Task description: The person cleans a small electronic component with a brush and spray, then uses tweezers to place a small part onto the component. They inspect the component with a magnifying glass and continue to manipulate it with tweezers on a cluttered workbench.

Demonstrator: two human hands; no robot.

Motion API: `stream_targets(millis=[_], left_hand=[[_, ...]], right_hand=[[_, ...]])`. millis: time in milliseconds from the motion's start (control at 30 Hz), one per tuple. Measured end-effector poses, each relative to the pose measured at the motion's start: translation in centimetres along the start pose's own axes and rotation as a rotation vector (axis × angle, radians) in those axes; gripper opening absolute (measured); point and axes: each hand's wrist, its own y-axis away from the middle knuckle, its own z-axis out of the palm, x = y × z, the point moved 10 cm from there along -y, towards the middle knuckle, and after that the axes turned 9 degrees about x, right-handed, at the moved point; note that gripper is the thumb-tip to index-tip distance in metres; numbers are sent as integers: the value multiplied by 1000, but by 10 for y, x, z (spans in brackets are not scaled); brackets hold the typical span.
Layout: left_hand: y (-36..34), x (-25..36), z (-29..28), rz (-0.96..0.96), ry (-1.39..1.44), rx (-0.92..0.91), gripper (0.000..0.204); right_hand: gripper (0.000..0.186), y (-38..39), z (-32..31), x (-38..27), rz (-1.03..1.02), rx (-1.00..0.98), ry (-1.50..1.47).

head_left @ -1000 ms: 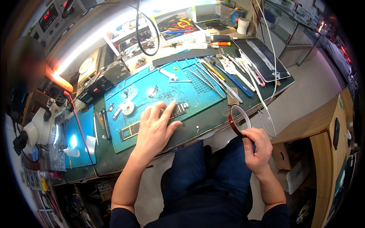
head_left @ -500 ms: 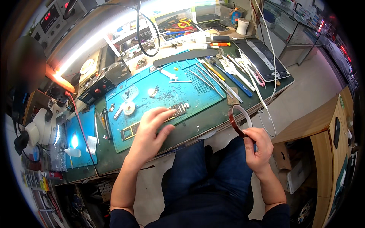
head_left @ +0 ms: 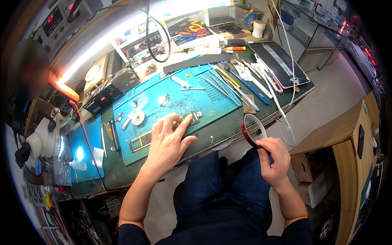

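Note:
My right hand pinches the rim of a dark amber tape roll between thumb and fingers, holding it upright beyond the bench edge, above my lap. My left hand lies over a long, narrow circuit board piece on the blue work mat. Its fingers are apart, with the index fingertip at the metallic right end of that piece. The hand hides the middle of the piece. Farther back on the mat are a small white spool and a white syringe.
Right of the mat lie tweezers, a blue-handled tool and a dark tablet-like panel. A white cable hangs over the bench edge. A black box stands at the left, near a small bottle.
My left hand has shifted right along the board piece, its index finger reaching the metallic end. My right hand has moved slightly left with the tape roll.

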Motion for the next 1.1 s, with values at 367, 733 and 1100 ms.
stream_targets(millis=[367, 733, 1100], left_hand=[[2, -29, -35, -85, 173, 239, 26], [-6, -30, -34, 65, -55, 216, 18], [-17, -49, -24, -8, -13, 224, 17]], right_hand=[[21, 1, 0, -1, 18, 4, -31], [20, 1, -6, -2, 33, 10, -30], [18, 3, -8, 5, 61, 29, -20]])
